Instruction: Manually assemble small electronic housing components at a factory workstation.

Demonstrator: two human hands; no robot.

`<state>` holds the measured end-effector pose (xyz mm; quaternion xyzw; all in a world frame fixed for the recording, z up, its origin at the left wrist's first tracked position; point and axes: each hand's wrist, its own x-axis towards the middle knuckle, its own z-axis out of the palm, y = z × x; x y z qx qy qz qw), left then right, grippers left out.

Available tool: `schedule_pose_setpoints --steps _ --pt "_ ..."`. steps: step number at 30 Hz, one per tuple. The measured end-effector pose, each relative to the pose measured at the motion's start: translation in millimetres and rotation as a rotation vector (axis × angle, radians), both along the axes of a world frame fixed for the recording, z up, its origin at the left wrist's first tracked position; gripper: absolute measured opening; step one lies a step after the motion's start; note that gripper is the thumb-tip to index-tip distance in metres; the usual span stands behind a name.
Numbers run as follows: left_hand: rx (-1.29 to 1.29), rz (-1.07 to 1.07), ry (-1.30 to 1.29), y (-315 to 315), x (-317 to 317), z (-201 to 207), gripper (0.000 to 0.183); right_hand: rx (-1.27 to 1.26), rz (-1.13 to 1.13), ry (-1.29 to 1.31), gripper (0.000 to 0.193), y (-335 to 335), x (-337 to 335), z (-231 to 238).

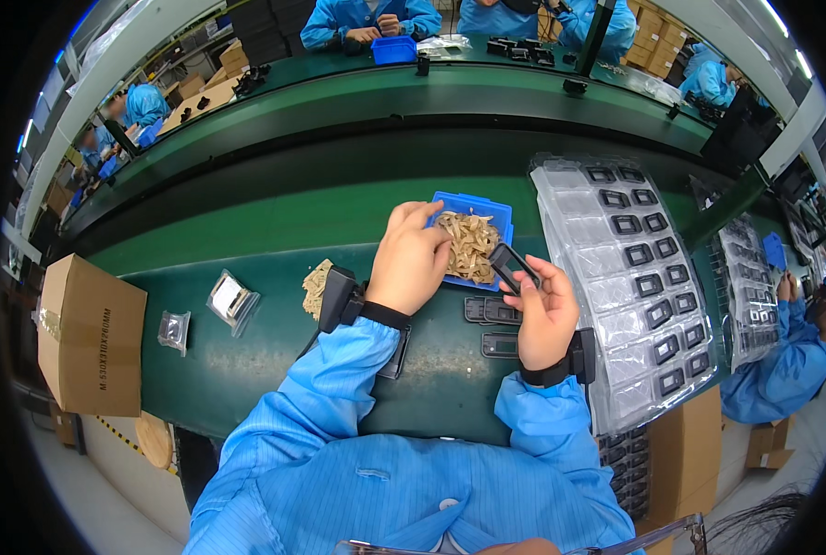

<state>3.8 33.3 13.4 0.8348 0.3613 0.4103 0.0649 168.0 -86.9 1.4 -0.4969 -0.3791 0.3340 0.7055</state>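
My right hand point(547, 310) holds a black plastic frame point(515, 268) with a long rectangular opening, tilted beside a blue bin point(476, 201). Thin tan strips point(468, 242) fill that bin. My left hand point(411, 259) is at the bin's left side, its thumb and a finger apart over the rim and strips; no piece shows between them. Below the bin lie more black frames point(500, 345), near my right wrist. A dark flat object point(395, 356) is partly hidden under my left forearm. A small pile of tan pieces point(316, 285) lies left of my left wrist.
At right, clear plastic trays point(570, 240) hold rows of black frames. Bagged parts point(232, 298) and a small clear bag point(174, 331) lie left, near a cardboard box point(98, 338). A raised green ledge point(339, 139) crosses behind. Co-workers in blue sit beyond and at right.
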Motion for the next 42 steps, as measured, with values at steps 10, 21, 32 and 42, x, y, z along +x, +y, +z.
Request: schedule_pose_setpoints --steps 10,21,32,42 --pt "-0.424 -0.357 -0.387 -18 11 17 0.024 -0.074 0.152 0.068 0.020 5 0 -12" --pt "-0.523 -0.509 -0.218 -21 7 21 0.025 0.057 0.125 -0.044 0.019 1 -1 -6" --pt "0.039 -0.503 -0.096 -22 5 21 0.032 0.108 0.107 -0.018 0.020 -1 -3 -5" --pt "0.022 -0.465 -0.112 -33 11 25 0.020 0.084 -0.003 -0.083 0.015 -4 -6 -3"
